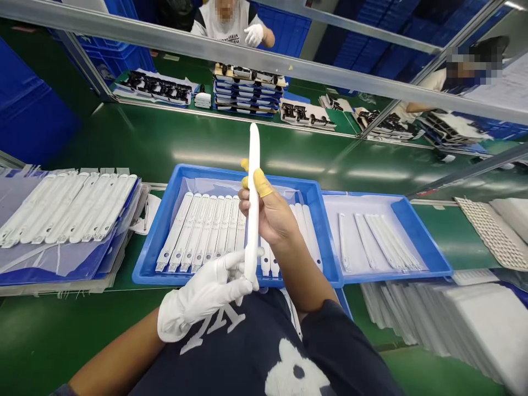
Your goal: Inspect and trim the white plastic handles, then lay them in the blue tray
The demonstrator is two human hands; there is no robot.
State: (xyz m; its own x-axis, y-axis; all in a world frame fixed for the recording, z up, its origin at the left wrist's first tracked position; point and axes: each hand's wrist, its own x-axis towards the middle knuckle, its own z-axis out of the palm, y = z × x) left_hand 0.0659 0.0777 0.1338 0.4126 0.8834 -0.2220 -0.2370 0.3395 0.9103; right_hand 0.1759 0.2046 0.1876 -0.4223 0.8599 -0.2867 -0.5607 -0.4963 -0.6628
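A long, slim white plastic part [254, 203] with rounded ends stands nearly upright in front of me, turned edge-on. My left hand [206, 289], in a white glove, is closed around its lower end. My right hand [270, 206] grips it near the middle; yellow finger covers sit on the thumb and fingertips. Behind and below the part is a blue tray [150, 247] with a row of similar white strips [206, 228], each with a small dark hole near its lower end. My right forearm hides some of that row.
A second blue tray [429, 258] on the right holds several bagged strips [388, 242]. More white strips [70, 206] lie on stacked sheets at left. Clear plastic bags [412, 313] hang at lower right. Beyond a metal rail [264, 60], a co-worker [231, 25] sits behind stacked trays of black parts [247, 91].
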